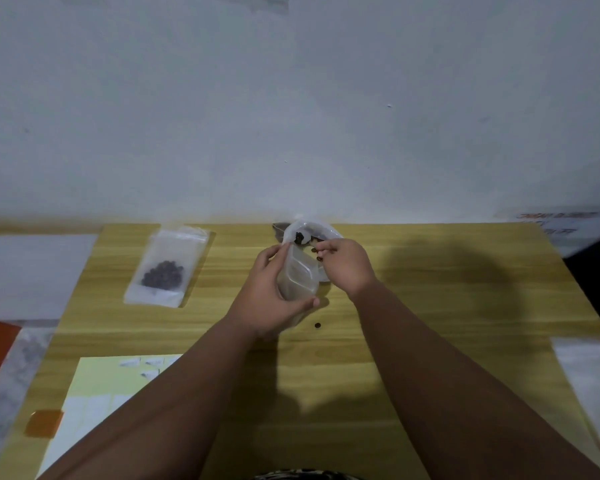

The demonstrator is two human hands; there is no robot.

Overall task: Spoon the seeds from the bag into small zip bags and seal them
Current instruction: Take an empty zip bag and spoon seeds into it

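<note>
My left hand (271, 296) grips a small clear zip bag (300, 277) upright above the wooden table (430, 306), thumb across its lower part and fingers at its mouth. My right hand (343, 265) is curled at the bag's mouth and pinches something small with dark seeds (315, 251) at the fingertips; whether it is a spoon is hidden. Behind both hands stands the larger seed bag (309, 230), clear plastic with dark seeds inside. One loose seed (316, 325) lies on the table below the hands. A filled small zip bag (165, 268) lies flat at the left.
A pale yellow sheet with white labels (118, 386) lies at the front left, with an orange tag (44, 423) beside it. Clear plastic (589, 375) rests at the right edge. The wall runs along the table's far edge.
</note>
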